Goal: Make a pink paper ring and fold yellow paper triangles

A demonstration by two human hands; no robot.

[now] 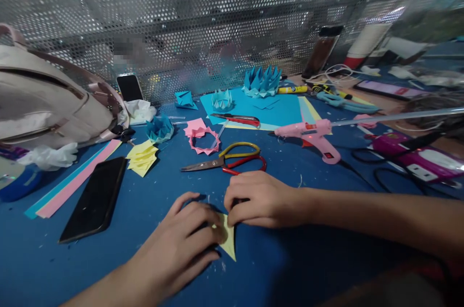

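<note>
Both hands (188,237) (259,198) press yellow paper (229,241) flat.

Bare forearms, no sleeves, no rings

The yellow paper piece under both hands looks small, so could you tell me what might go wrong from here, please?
1. The yellow paper piece is mostly hidden under the left hand and right hand, so a crease could land crooked.
2. The scissors lie just beyond the right hand, blades partly open; a forward reach might brush them.
3. The pink glue gun rests nearby with its cord trailing; a sleeve or arm could snag it.
</note>
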